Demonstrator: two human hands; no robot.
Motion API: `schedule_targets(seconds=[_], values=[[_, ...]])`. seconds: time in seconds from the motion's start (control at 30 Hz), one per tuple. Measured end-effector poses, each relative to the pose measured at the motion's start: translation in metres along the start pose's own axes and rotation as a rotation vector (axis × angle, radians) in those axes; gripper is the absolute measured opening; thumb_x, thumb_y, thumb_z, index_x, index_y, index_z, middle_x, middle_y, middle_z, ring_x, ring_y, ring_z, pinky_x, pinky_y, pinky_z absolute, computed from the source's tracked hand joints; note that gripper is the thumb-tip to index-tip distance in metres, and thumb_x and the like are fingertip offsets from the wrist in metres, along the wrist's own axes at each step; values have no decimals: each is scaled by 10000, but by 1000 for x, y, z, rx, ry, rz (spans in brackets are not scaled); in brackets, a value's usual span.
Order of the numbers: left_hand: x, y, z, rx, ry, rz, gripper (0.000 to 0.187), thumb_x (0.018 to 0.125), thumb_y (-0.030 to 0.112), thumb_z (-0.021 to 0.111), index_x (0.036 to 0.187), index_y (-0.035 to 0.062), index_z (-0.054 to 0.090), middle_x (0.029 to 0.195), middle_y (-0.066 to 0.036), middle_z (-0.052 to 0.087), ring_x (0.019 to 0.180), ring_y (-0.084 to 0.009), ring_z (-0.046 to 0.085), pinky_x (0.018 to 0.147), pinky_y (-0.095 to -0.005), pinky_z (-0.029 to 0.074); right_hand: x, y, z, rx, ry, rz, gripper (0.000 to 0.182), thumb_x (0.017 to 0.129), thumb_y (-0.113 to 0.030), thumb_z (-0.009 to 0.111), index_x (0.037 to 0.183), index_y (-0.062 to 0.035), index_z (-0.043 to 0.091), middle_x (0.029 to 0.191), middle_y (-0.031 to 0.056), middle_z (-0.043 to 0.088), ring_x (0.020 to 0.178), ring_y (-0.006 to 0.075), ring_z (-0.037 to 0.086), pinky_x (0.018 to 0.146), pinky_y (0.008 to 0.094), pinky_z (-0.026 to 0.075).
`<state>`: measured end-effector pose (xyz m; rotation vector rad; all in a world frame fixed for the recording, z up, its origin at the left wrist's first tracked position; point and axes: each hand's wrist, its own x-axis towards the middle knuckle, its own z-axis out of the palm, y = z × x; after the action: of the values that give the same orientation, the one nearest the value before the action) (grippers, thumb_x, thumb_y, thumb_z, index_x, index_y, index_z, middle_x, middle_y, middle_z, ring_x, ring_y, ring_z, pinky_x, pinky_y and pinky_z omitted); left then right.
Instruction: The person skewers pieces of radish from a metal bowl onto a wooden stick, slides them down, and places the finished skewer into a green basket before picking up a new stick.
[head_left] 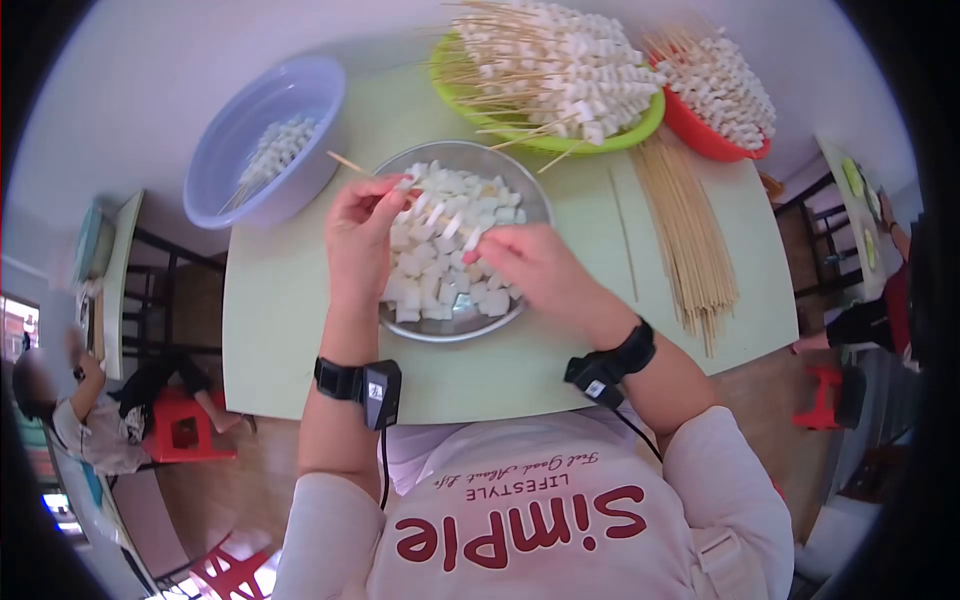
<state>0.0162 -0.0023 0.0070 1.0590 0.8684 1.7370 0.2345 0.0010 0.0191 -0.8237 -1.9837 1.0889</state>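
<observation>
My left hand (368,220) is closed on a wooden skewer (346,162), whose bare end sticks out past the fingers to the upper left. Several white pieces (437,213) are threaded along it between my hands. At the skewer's other end, my right hand (518,258) pinches a white piece (474,238). Both hands are over a round metal tray (462,331) that holds many loose white cubes (425,270).
A blue basin (215,160) with filled skewers stands at the back left. Green (640,133) and red (690,125) basins hold more at the back right. Bare skewers (690,240) lie right of the tray. Other people sit at far left and right.
</observation>
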Motion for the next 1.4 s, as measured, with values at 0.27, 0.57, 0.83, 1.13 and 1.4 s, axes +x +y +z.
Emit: schedule_targets(seconds=[0.27, 0.57, 0.83, 1.13, 1.4], values=[[-16, 84, -13, 1155, -454, -220, 183, 768, 141, 746, 928, 68, 697, 958, -24, 625, 873, -160, 566, 785, -306, 450, -3, 6, -1, 145, 74, 64, 240, 981, -162, 519, 993, 11, 686, 594, -23, 399, 577, 59, 368, 527, 250, 333], [-9, 61, -23, 1052, -202, -216, 182, 798, 97, 747, 943, 30, 660, 873, -23, 659, 803, -131, 603, 717, -288, 485, -5, 6, -5, 167, 106, 97, 217, 975, -163, 534, 1001, -1, 677, 575, 6, 409, 538, 86, 380, 511, 267, 337], [15, 24, -3, 431, -41, -180, 151, 907, 91, 653, 1008, -18, 624, 924, -64, 689, 807, -128, 652, 746, -241, 503, -4, 10, -3, -194, 265, -86, 136, 919, -133, 569, 857, -29, 630, 630, 167, 552, 553, 339, 537, 507, 403, 406], [13, 12, -18, 244, 331, -66, 160, 920, 53, 631, 1052, -38, 627, 936, -68, 676, 827, -123, 644, 764, -232, 505, -6, 7, -4, -350, 195, -202, 102, 881, -112, 600, 797, -65, 632, 608, 124, 565, 543, 328, 519, 541, 407, 409], [16, 11, -27, 170, 419, 26, 166, 940, 50, 598, 1092, -18, 586, 991, -88, 664, 890, -134, 648, 793, -236, 498, -5, 4, -2, -467, 156, -201, 77, 862, -110, 627, 798, -74, 651, 560, 101, 542, 503, 301, 483, 560, 376, 390]])
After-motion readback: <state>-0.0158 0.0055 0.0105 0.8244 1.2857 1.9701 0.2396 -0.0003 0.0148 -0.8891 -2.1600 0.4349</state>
